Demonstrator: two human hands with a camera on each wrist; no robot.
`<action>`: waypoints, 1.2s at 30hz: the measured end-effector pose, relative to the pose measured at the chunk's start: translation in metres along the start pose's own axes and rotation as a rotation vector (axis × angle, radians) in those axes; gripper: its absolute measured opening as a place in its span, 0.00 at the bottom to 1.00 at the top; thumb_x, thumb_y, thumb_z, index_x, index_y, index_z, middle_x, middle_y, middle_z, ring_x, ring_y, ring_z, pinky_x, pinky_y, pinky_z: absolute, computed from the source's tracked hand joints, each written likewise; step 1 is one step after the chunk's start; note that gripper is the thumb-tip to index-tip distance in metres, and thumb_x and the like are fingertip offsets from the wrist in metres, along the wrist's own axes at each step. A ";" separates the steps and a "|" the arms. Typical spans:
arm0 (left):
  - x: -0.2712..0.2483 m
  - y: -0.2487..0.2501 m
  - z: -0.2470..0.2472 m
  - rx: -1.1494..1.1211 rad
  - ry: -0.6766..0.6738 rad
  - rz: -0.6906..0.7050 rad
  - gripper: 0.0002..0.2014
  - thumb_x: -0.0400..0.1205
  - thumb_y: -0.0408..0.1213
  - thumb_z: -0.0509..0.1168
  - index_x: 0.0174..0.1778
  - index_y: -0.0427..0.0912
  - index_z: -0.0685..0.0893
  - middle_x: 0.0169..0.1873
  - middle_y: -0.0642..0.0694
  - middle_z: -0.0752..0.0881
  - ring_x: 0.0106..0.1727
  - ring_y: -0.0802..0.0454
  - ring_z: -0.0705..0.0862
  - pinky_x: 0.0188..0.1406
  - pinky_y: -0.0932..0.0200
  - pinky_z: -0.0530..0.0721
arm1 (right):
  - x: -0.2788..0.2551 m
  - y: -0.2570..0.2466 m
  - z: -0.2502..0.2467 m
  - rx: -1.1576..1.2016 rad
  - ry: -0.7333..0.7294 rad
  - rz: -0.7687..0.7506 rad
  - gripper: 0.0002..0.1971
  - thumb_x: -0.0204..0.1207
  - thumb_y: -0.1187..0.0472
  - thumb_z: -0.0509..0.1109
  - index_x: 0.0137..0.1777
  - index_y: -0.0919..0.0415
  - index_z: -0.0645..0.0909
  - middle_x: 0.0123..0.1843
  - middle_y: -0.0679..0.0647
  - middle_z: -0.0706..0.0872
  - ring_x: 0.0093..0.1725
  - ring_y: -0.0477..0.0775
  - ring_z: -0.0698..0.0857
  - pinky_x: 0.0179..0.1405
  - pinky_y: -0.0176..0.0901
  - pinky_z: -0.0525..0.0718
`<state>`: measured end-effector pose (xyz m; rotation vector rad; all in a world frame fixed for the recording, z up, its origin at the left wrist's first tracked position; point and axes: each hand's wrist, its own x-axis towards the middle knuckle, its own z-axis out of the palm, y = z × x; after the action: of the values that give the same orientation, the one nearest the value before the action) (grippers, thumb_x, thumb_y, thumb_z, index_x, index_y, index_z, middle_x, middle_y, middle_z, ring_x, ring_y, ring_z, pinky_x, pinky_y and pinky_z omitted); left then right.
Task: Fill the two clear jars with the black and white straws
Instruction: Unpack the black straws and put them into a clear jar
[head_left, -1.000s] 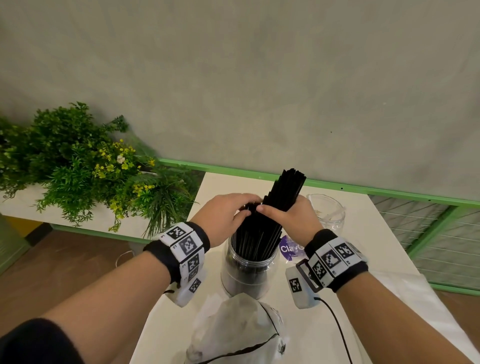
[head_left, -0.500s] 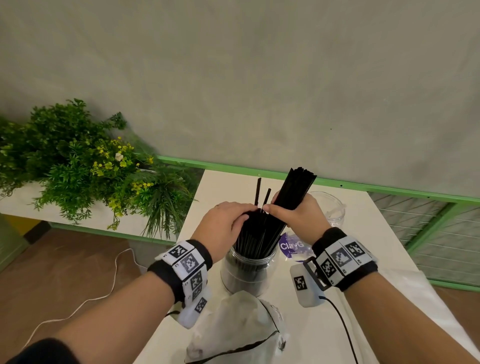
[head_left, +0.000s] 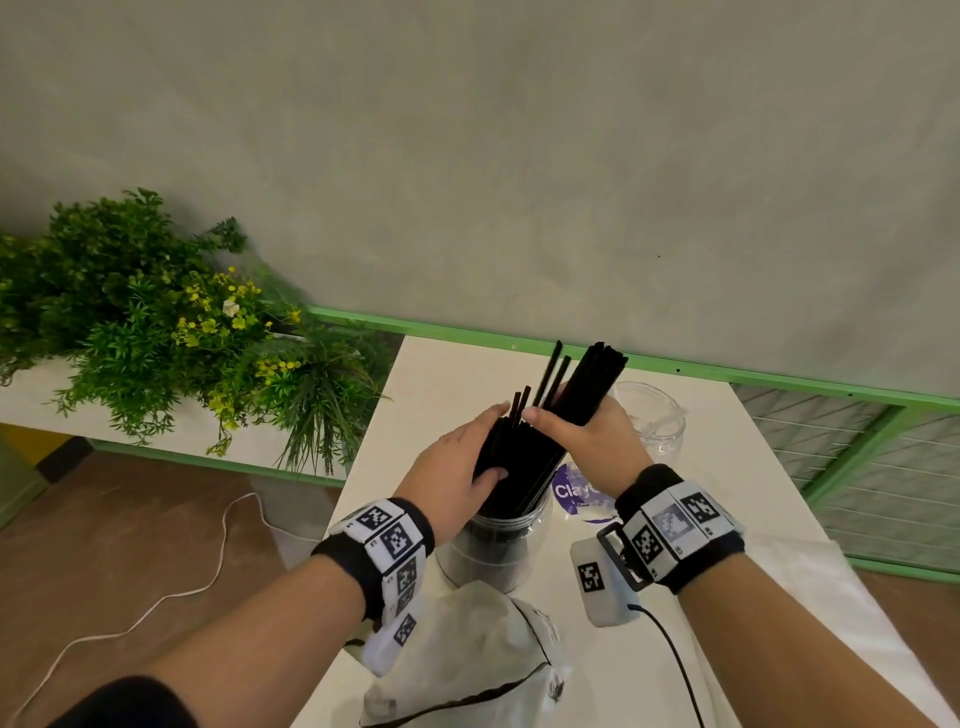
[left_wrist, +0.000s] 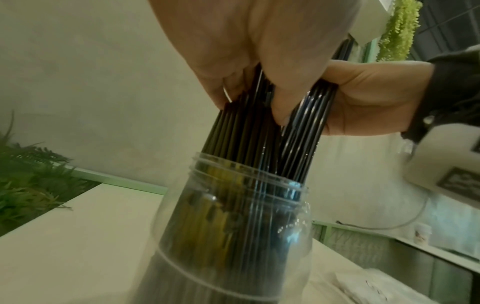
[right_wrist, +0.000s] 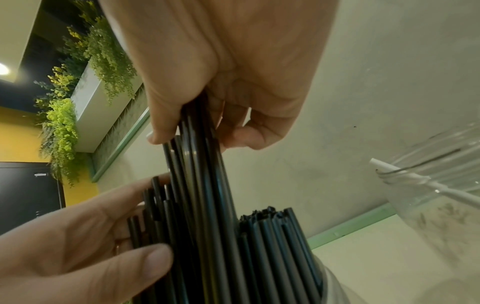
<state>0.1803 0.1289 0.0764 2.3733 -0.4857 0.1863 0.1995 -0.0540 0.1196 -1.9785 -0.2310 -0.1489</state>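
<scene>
A clear jar (head_left: 488, 551) stands on the white table (head_left: 441, 374), packed with black straws (head_left: 524, 457). My left hand (head_left: 501, 441) wraps the straws just above the rim, thumb in front and fingers behind. My right hand (head_left: 561, 421) grips a taller bundle of the same straws, leaning right, their lower ends inside the jar. In the left wrist view both hands clasp the straws (left_wrist: 246, 133) above the jar (left_wrist: 233, 226). Behind the right hand stands a second clear jar (head_left: 649, 415); the right wrist view shows it (right_wrist: 441, 185) holding a white straw (right_wrist: 405, 174).
A crumpled white bag (head_left: 467, 649) lies at the table's near edge. A purple-labelled pack (head_left: 571, 493) sits right of the jar. A planter of greenery (head_left: 156, 338) flanks the table's left side; a green rail (head_left: 727, 374) runs behind. A white cable (head_left: 156, 608) trails over the floor.
My right hand has lifted its bundle a little and tilted it right, and a few straws now poke up apart. My left hand has slid round the straws in the jar.
</scene>
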 end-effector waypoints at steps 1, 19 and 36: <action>-0.002 -0.003 0.001 0.031 -0.002 0.040 0.31 0.81 0.39 0.64 0.79 0.55 0.60 0.69 0.50 0.78 0.69 0.51 0.76 0.70 0.56 0.73 | 0.000 0.000 -0.001 -0.014 0.000 0.001 0.10 0.74 0.51 0.75 0.39 0.55 0.82 0.34 0.44 0.85 0.35 0.34 0.84 0.33 0.24 0.78; 0.029 0.025 -0.019 -0.013 -0.130 0.117 0.21 0.80 0.36 0.66 0.69 0.50 0.74 0.58 0.50 0.85 0.59 0.51 0.82 0.59 0.58 0.78 | 0.000 0.004 -0.006 0.054 0.048 -0.003 0.25 0.76 0.39 0.62 0.42 0.64 0.82 0.37 0.52 0.86 0.39 0.47 0.85 0.41 0.40 0.82; 0.018 0.027 -0.004 0.315 -0.049 0.059 0.19 0.79 0.51 0.64 0.66 0.54 0.73 0.57 0.53 0.83 0.60 0.48 0.77 0.62 0.51 0.71 | -0.005 -0.006 -0.002 0.055 0.244 -0.098 0.14 0.77 0.54 0.72 0.54 0.58 0.73 0.41 0.44 0.80 0.37 0.27 0.80 0.36 0.22 0.76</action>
<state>0.1862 0.1081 0.1007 2.6775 -0.5871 0.2475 0.1935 -0.0538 0.1243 -1.8744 -0.1714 -0.4396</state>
